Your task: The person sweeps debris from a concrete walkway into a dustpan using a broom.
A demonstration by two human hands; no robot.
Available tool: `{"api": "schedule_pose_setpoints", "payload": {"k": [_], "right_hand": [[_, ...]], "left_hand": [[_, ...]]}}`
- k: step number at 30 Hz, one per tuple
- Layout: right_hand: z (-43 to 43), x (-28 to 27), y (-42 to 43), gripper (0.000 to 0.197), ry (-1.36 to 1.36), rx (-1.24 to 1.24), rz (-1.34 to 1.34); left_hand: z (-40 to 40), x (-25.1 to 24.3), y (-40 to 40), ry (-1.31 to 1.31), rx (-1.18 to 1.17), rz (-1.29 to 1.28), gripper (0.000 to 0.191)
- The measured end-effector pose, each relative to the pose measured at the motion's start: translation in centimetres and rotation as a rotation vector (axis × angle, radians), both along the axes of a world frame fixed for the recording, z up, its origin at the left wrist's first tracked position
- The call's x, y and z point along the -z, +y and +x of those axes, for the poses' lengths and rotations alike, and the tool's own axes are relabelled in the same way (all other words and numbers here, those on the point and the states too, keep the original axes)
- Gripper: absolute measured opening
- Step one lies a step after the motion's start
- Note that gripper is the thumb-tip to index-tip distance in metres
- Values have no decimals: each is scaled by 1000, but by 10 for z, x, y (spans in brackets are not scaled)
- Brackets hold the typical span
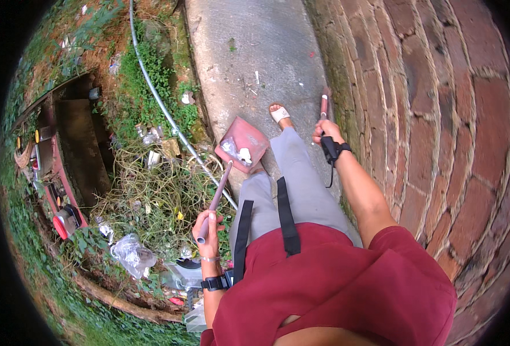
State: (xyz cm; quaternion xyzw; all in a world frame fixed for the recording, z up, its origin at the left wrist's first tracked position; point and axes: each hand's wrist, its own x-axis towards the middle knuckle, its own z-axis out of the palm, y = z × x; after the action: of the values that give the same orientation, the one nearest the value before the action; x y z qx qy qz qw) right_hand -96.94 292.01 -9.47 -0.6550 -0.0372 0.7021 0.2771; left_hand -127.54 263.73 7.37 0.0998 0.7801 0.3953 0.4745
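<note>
My left hand [208,229] grips the pole handle [220,190] of a pink plastic dustpan [255,135]. The dustpan sits low beside my feet, near the left edge of the concrete path, with crumpled clear plastic and white scraps [243,154] in its pan. At the right, close to the brick wall, my right hand [327,130] is closed around a reddish-brown handle [324,106] that points away from me. The far end of that handle is blurred, so what it carries cannot be told. Both wrists wear black strapped devices.
A brick wall [415,99] rises along the right of the concrete path [255,43]. Small litter [257,78] lies on the path ahead. Left of it run a grey pipe [156,100], weeds, cut vines [151,194], a plastic bag [133,255] and discarded furniture [82,147].
</note>
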Motion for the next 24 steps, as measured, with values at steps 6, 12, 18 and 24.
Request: {"api": "schedule_pose_setpoints", "payload": {"k": [6, 12, 18, 24], "right_hand": [[-34, -4, 77, 5, 245, -226, -158], [-14, -88, 133, 26, 193, -330, 8], [3, -19, 214, 4, -195, -447, 57], [-49, 1, 246, 10, 37, -439, -137]], "left_hand": [[16, 5, 47, -21, 0, -85, 27], [34, 7, 80, -15, -147, -98, 29], [56, -7, 97, -42, -302, -120, 31], [79, -5, 97, -120, -496, -106, 29]]}}
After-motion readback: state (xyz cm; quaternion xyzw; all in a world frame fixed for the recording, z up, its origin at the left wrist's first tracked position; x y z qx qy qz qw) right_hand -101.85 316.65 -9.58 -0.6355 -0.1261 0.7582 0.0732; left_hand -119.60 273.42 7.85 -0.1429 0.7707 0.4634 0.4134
